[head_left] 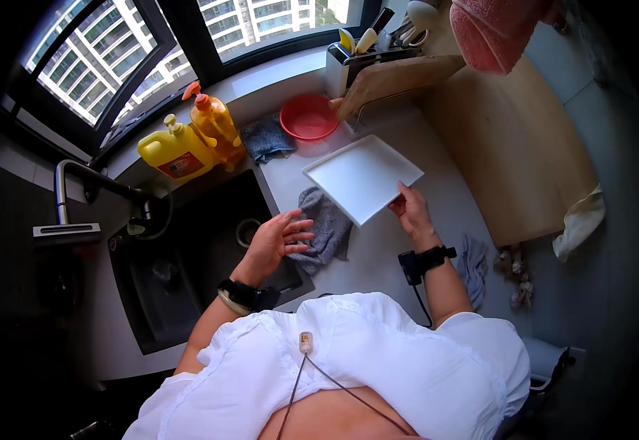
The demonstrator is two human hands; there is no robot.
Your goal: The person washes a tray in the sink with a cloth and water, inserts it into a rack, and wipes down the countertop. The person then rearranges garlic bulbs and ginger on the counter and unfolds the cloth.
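Observation:
A white rectangular tray (363,176) is in my right hand (412,213), which grips its right corner between thumb and fingers. My left hand (279,240) has its fingers spread and holds nothing; it is over the right edge of the sink, beside a grey cloth (324,231). That cloth lies crumpled on the counter, partly behind the tray's lower left edge. Beyond the tray stands a red plastic basin (309,117), with a dark folded cloth (268,139) to its left.
The dark sink (180,293) with its faucet (77,176) is on the left. Behind it stand a yellow jug (176,152) and an orange pump bottle (217,125). Cutting boards (400,77), a knife holder (341,70) and a pink towel (491,33) are at the back right.

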